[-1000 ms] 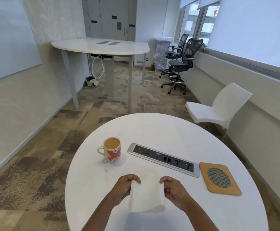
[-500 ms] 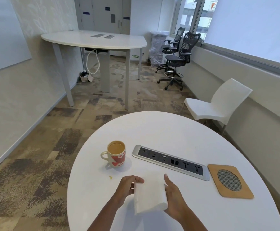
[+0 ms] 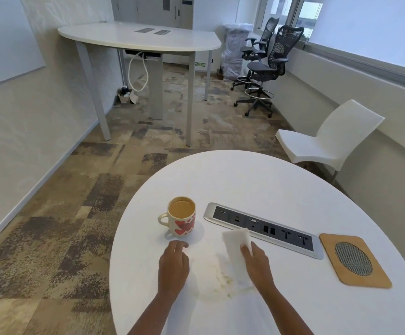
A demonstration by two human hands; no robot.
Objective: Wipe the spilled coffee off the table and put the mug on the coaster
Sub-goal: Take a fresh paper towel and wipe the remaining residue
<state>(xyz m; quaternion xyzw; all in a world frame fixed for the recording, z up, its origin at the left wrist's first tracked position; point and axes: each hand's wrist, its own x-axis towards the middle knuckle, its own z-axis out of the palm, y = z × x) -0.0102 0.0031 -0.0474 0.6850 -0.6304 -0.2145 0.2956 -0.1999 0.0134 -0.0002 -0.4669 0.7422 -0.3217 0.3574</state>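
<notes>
1 tissue [image 3: 235, 245] under right hand [image 3: 257, 262], beside spill [image 3: 220, 279]

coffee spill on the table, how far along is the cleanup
Nothing finished. In hand: the right hand presses a paper towel on the table beside the coffee smear, which still shows. To do: wipe it, then move the mug onto the empty coaster.

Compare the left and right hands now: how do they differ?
The left hand lies bare on the round table, holding nothing; the right hand presses a white paper towel down. The left hand's fingers point at the heart mug, just short of it; the right hand's reach toward the socket strip. Shared: both are palm down, flanking the coffee spill.
</notes>
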